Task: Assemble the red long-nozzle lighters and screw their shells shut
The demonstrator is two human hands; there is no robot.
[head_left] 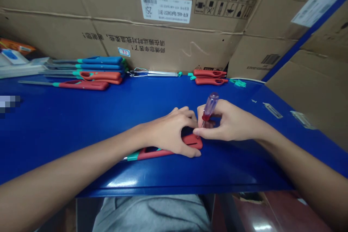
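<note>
A red long-nosed gas lighter with a green collar lies on the blue table, close to its front edge. Across its handle rests my left hand, fingers curled around the handle's end and pressing it down. My right hand grips a small screwdriver with a clear purple and red handle. The screwdriver stands tilted, its tip at the end of the lighter's handle beside a dark slot. Whether the tip sits in a screw is too small to tell.
Several finished-looking lighters, blue, orange and red, lie stacked at the back left. Metal rods with wires, red handle shells and green pieces line the cardboard wall. Small clear packets lie at the right.
</note>
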